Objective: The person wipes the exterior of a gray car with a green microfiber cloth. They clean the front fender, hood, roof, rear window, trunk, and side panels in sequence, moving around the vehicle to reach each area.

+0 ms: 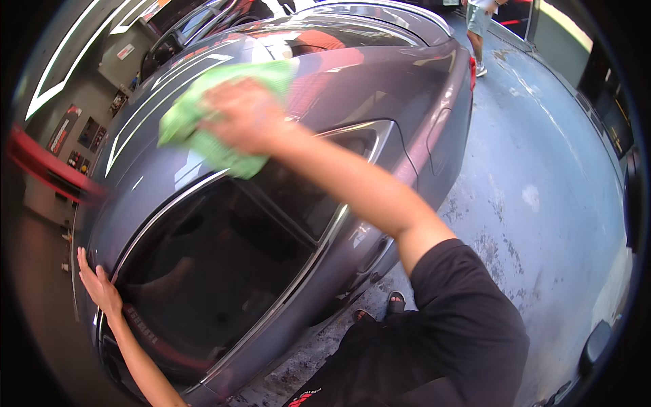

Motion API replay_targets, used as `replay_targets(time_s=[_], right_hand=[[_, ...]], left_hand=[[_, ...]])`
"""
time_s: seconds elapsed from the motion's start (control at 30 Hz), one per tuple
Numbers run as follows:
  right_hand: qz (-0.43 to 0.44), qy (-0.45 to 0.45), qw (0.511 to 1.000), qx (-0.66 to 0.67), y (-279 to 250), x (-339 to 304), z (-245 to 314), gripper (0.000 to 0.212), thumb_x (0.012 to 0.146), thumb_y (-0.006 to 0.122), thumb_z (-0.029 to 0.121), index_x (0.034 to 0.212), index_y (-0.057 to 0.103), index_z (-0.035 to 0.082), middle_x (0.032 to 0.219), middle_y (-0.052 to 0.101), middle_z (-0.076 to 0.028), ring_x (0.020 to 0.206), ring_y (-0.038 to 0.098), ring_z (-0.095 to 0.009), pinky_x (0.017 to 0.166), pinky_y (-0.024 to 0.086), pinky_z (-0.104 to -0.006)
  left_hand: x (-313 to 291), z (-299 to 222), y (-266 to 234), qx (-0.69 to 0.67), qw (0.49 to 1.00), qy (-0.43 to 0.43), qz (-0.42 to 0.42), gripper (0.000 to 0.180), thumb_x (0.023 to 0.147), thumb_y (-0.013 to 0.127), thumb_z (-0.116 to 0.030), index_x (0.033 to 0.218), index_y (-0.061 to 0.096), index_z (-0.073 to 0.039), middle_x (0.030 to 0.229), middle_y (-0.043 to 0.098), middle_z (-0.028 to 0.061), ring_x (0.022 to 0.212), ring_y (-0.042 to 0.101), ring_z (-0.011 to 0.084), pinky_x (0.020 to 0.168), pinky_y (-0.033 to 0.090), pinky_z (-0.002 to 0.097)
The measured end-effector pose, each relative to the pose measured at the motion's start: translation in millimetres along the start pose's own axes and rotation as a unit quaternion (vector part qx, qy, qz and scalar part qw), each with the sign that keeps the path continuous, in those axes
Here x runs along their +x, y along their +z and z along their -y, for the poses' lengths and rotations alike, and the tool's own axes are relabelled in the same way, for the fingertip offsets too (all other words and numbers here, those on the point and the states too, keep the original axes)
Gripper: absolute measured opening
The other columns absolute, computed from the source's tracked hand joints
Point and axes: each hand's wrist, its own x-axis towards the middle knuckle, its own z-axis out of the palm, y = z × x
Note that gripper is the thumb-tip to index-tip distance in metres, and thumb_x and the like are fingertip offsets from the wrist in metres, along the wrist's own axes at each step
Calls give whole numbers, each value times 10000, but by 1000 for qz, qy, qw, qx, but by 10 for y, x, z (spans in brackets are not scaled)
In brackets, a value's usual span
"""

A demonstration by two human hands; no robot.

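A dark grey-purple car [380, 81] fills the middle of the head view, its glossy roof catching reflections of ceiling lights. My right hand [244, 115] is pressed on a light green cloth [180, 122] on the roof, above the dark side windows; it is blurred by motion, and the cloth bunches around its fingers. Lower left, my left hand [100, 288] rests against the roof edge beside the dark side window [217, 264]. Its fingers are stretched out and hold nothing.
At the far left a red bar-like object [51, 166] juts in, blurred. Another person's leg [477, 47] shows beyond the car's rear. Blue-grey worn floor [522, 190] spreads to the right, and my sandalled feet [395, 300] stand close beside the car. Another vehicle [196, 27] is at the back.
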Motion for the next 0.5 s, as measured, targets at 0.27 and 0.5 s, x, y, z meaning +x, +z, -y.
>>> replay_targets(time_s=[0.27,0.5], right_hand=[[-62,478,867,-129,-1051,-740,-1779,510,985,584,543,1182,761,107,1107,743,-190,1040,700,-344,953,518,-472],[-47,97,991,-83,705,247,1477,514,889,673,473,1235,706,94,1308,664,-157,1321,547,-397,1186,305,-625]], left_hand=[[-1,-4,63,13,1000,-4,-28,799,1042,277,-688,1602,375,-127,1649,389,124,1525,350,333,1260,170,539],[-3,0,102,-47,998,-8,-31,809,1059,244,-681,1629,316,-112,1655,384,121,1536,325,348,1257,162,535]])
